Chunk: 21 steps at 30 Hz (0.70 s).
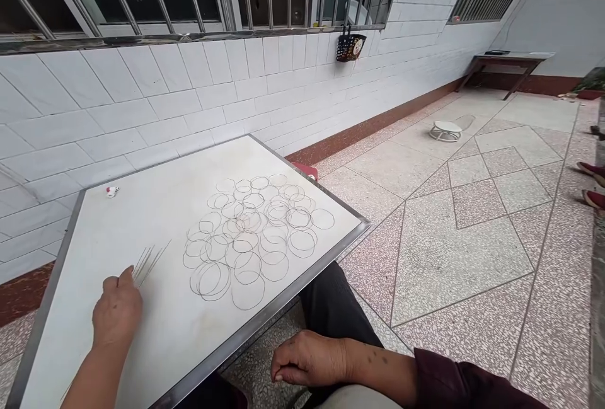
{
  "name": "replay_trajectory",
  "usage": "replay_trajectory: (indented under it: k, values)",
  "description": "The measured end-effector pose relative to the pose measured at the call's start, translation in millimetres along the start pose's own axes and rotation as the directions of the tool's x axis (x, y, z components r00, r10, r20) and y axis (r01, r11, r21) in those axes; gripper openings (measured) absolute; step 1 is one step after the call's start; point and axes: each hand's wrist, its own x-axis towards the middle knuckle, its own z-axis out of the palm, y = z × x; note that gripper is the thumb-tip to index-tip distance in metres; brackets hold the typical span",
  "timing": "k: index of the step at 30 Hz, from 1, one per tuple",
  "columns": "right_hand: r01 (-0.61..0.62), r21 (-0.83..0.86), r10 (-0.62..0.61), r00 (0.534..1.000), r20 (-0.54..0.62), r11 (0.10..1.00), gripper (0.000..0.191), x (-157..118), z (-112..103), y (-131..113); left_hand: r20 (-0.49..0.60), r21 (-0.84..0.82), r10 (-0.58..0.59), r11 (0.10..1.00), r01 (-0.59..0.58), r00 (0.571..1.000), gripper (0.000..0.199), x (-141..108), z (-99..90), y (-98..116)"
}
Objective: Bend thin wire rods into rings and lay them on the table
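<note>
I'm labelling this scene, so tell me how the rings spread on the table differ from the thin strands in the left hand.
The rings lie on the table, while the strands are gripped in the left hand. The rings show round outlines; the strands look nearly straight from here. The rings overlap in a broad spread; the strands form a small bunch. Both are thin.

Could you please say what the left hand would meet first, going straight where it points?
The left hand would probably meet the tiled wall beyond the table, passing between the figurine and thin loops; depth is unclear.
</note>
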Motion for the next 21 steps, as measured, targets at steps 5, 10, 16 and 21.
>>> replay_trajectory:
  k: [5,10,16,21]
  values:
    - [0.035,0.020,-0.035,0.999,0.005,0.999,0.020,-0.2,2.5,-2.0,0.016,0.145,0.149,0.978,-0.150,0.989,0.031,3.9,-8.6,1.4]
    - [0.036,0.038,-0.036,0.999,0.004,0.999,0.018,1.7,2.4,-4.4,0.010,0.075,0.142,0.987,-0.143,0.990,0.040,8.5,-15.7,5.8]
    - [0.070,0.080,-0.070,0.998,0.000,0.994,0.018,1.6,10.9,1.8,-0.063,-0.216,0.084,0.972,-0.096,0.994,0.037,12.5,-16.3,14.7]
    - [0.048,0.175,-0.043,0.999,-0.031,0.983,0.023,-2.5,17.5,-2.8,-0.155,-0.402,0.072,0.906,-0.130,0.985,0.031,11.9,-28.9,19.2]
